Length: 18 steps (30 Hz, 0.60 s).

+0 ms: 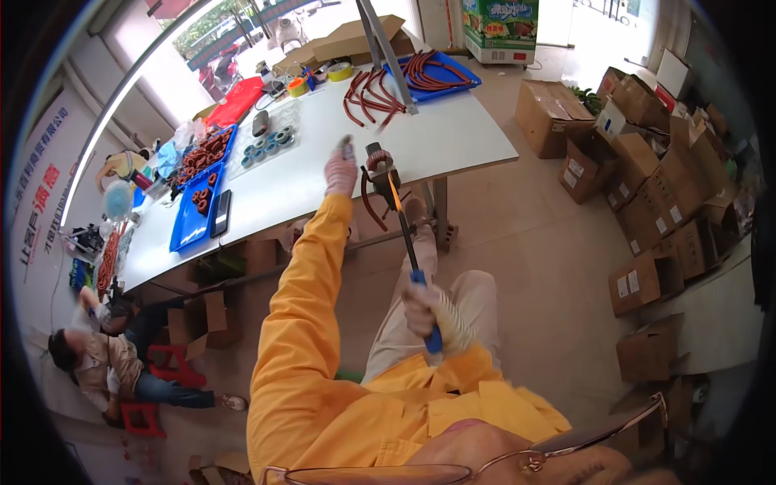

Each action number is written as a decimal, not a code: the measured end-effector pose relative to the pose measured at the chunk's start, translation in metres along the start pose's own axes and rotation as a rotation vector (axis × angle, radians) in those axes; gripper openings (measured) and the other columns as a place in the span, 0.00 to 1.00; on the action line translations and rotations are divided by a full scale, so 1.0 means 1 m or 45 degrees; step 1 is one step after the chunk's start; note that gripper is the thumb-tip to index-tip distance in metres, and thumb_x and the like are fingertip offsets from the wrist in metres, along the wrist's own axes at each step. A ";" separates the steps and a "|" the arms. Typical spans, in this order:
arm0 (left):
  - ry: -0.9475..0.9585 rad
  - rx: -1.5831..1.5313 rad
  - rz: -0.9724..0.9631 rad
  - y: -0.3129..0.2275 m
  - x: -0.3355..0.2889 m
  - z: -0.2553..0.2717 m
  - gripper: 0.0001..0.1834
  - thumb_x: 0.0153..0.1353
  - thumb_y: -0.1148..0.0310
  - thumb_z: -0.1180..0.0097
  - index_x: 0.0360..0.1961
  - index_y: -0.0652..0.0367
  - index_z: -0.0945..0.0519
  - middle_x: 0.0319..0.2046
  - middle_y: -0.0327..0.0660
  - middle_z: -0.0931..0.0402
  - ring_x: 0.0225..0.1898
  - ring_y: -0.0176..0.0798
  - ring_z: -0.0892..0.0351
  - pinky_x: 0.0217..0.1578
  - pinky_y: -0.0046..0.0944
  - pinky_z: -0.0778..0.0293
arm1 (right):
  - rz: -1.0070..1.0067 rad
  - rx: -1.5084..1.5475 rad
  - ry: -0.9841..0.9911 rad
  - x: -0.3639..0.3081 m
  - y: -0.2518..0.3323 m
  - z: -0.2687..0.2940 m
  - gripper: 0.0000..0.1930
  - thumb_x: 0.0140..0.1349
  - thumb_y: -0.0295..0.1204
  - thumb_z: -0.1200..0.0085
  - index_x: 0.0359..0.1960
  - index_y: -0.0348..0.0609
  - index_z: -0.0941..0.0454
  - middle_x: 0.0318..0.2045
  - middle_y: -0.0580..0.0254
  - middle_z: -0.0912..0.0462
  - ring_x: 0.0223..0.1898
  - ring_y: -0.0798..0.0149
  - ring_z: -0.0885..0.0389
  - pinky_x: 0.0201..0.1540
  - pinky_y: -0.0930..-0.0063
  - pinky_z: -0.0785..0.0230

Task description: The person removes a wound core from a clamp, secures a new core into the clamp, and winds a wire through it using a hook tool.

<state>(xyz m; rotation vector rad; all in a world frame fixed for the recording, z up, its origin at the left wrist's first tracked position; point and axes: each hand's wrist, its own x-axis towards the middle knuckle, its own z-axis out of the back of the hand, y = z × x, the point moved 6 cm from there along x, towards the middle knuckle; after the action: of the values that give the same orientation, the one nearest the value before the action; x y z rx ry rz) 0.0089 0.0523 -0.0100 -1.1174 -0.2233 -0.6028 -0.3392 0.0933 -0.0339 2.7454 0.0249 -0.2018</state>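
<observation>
My right hand (420,310), in a pale glove, is closed around the blue handle of a long tool with a dark shaft (407,237). The shaft slants up to a small metal holder (374,149) at the table's edge, and an orange streak shows near its far end. A reddish-brown coiled ring (377,160) sits on that holder, with a dark reddish strip (370,204) hanging below. Just left of the holder, my left hand (342,171) is raised over the table in a pinkish striped glove. Its fingers are drawn together at something small and greyish that I cannot make out.
On the white table (303,174) lie blue trays (187,224) of reddish rings, a dark phone (221,212), tape rolls (339,72) and reddish cords (373,95). A metal post (390,61) rises at the back. Cardboard boxes (554,113) stand at right; another person (109,364) sits at lower left.
</observation>
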 end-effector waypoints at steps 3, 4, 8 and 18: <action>-0.338 0.543 -0.984 -0.071 -0.046 0.042 0.24 0.52 0.74 0.48 0.53 0.55 0.28 0.46 0.50 0.28 0.50 0.53 0.30 0.51 0.45 0.31 | -0.083 -0.179 -0.248 -0.092 -0.026 0.022 0.06 0.63 0.33 0.50 0.32 0.48 0.32 0.14 0.81 0.44 0.09 0.83 0.49 0.11 0.85 0.53; -0.186 0.599 -1.098 -0.084 -0.064 0.037 0.24 0.51 0.73 0.46 0.52 0.54 0.28 0.47 0.48 0.28 0.51 0.51 0.29 0.52 0.44 0.31 | -0.092 -0.272 -0.336 -0.117 -0.029 0.032 0.07 0.62 0.34 0.49 0.32 0.47 0.32 0.14 0.80 0.42 0.10 0.82 0.47 0.11 0.84 0.51; 0.872 1.006 -1.409 -0.123 -0.099 -0.017 0.24 0.55 0.70 0.48 0.56 0.50 0.30 0.48 0.42 0.26 0.49 0.48 0.26 0.48 0.44 0.28 | -0.058 -0.748 -0.539 -0.169 -0.030 0.070 0.10 0.58 0.36 0.47 0.33 0.45 0.31 0.15 0.74 0.35 0.11 0.78 0.40 0.13 0.81 0.45; 1.004 -0.067 0.073 -0.113 0.026 -0.068 0.19 0.61 0.73 0.49 0.54 0.59 0.26 0.42 0.37 0.21 0.45 0.31 0.24 0.49 0.31 0.31 | 0.026 -0.858 -0.543 -0.020 0.007 0.072 0.13 0.55 0.37 0.43 0.33 0.46 0.33 0.16 0.73 0.35 0.12 0.76 0.36 0.15 0.81 0.41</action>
<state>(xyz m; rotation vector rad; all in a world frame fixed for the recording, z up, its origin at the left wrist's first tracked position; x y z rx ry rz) -0.0418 -0.0508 0.0597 -0.8578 0.5044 -0.9529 -0.3684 0.0598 -0.0947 1.9905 -0.0435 -0.6393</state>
